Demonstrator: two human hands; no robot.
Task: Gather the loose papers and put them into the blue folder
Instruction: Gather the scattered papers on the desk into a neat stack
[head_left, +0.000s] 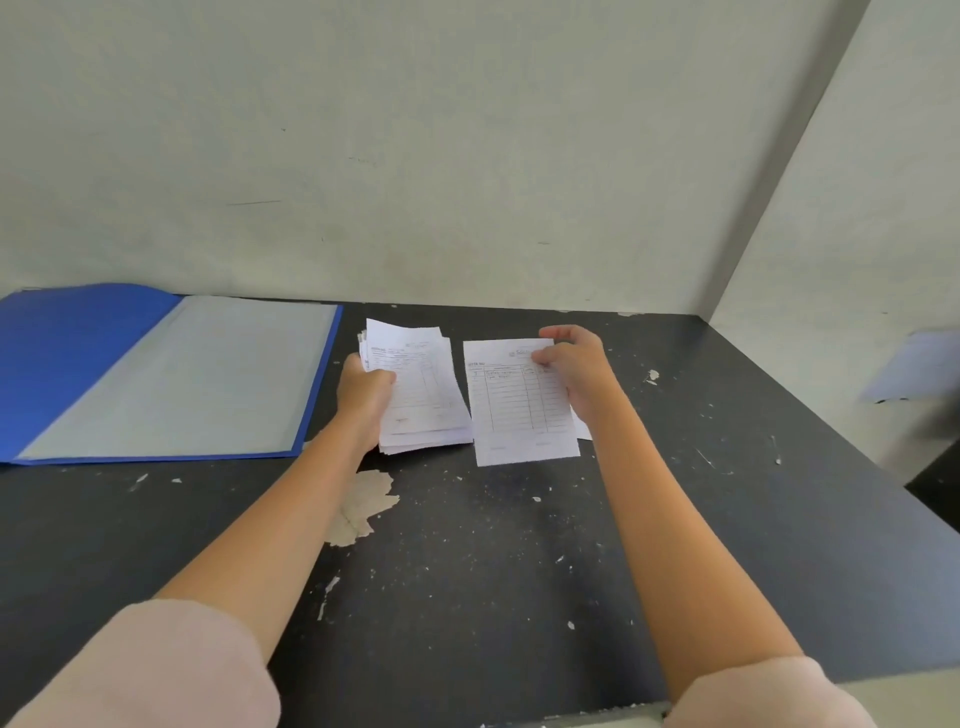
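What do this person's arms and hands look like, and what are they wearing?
The left hand and right hand are bare: no gloves, rings or watch visible. The pale pink left sleeve and right sleeve stop near the elbows.

No text legible. The form sheet (519, 410), right of the blue folder (62, 364), has a ruled table and header line, too blurred to read. Nearer the folder, the paper stack (423, 395) shows printed headings, also unreadable.

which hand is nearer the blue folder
Left. The left hand, gripping the paper stack, is right beside the blue folder; the right hand pinches a single sheet farther right.
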